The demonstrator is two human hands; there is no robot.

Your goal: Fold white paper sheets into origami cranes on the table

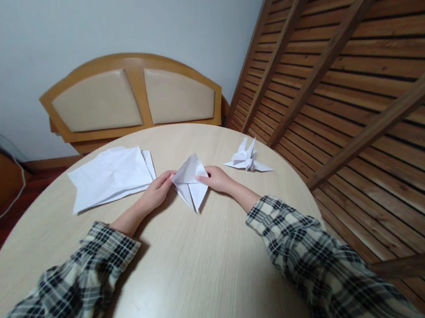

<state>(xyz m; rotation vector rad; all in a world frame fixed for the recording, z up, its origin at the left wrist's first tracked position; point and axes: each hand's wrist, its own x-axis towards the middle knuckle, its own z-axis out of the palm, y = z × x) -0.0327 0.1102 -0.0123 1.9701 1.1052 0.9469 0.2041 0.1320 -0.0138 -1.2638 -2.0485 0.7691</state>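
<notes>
A partly folded white paper [191, 182] with a pointed lower tip lies at the middle of the round pale wooden table [196, 276]. My left hand [157, 189] pinches its left edge with closed fingers. My right hand [217, 177] grips its right edge, thumb on top. Both arms wear plaid sleeves. A finished white paper crane [247, 158] rests to the right of my right hand, apart from it.
Several loose white sheets [111, 176] lie in a stack at the table's far left. A wooden headboard with beige pads [134, 96] leans on the wall behind the table. Slatted wooden frames [361, 71] lean at the right. A white cable [6, 170] runs down the left.
</notes>
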